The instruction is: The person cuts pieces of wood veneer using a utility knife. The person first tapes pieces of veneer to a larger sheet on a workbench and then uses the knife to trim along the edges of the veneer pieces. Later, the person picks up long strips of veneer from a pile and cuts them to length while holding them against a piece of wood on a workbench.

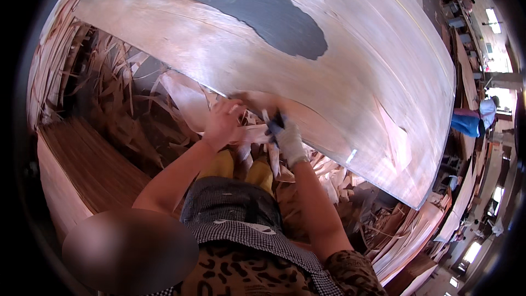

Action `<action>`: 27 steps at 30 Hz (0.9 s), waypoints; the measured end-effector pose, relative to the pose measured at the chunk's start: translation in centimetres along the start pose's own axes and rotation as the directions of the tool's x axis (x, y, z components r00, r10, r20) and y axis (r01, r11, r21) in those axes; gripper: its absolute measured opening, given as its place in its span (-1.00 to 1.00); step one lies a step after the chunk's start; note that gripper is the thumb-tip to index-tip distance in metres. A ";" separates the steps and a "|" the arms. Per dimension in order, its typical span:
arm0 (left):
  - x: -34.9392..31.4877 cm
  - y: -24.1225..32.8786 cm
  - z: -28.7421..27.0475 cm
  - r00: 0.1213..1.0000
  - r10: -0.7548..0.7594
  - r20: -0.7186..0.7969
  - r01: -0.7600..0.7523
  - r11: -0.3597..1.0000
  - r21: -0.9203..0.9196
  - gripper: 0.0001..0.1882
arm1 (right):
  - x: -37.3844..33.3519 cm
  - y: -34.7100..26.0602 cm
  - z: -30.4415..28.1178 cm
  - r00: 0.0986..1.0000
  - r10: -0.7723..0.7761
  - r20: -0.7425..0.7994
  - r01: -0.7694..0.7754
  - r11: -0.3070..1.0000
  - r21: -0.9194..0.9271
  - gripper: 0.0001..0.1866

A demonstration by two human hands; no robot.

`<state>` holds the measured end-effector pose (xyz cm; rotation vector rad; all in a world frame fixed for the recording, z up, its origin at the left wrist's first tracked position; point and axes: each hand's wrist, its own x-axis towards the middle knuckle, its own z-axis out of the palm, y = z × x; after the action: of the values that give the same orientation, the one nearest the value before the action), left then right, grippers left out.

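Head view: large pale wood-veneer sheet (372,82) spans the upper frame, with its near edge running diagonally just ahead of the person. Both hands are at that edge, near each other.

Right hand (291,143), in a whitish glove, is closed around a small dark-blue hand tool (276,124). Tool is motion-blurred; exact type unclear. It sits right by the sheet edge, between the two hands.

Left hand (221,125), bare, has its fingers bent at the edge. Blur there; can't tell if it's pinching anything. A narrow pale veneer strip (253,134) lies between the hands, can't tell what supports it.

On the sheet: long dark-grey patch with ragged outline (246,8) toward the top, loose pointed pale veneer piece (395,141) toward the right corner.

Under and around: torn veneer scraps (139,137) below the edge, thick brown veneer stack (93,167) at left, more layered pale veneer sheets (408,230) lower right. Person wears a black-and-white checked apron (230,231) over a dark-patterned brown top (230,268). Far right: another person in blue lower clothing (466,123), well apart.
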<state>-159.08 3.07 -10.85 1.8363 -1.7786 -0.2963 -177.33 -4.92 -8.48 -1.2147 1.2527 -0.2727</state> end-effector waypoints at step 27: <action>6.9 5.8 5.2 0.924 0.302 0.234 -0.332 0.938 0.099 -0.46 | 5.5 3.9 -6.6 0.942 -0.198 -0.271 0.012 0.827 -0.563 -0.72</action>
<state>-166.02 -4.60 -10.51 1.6164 -2.2632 -0.2589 -182.38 -10.98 -13.70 -1.8022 1.6148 -0.1942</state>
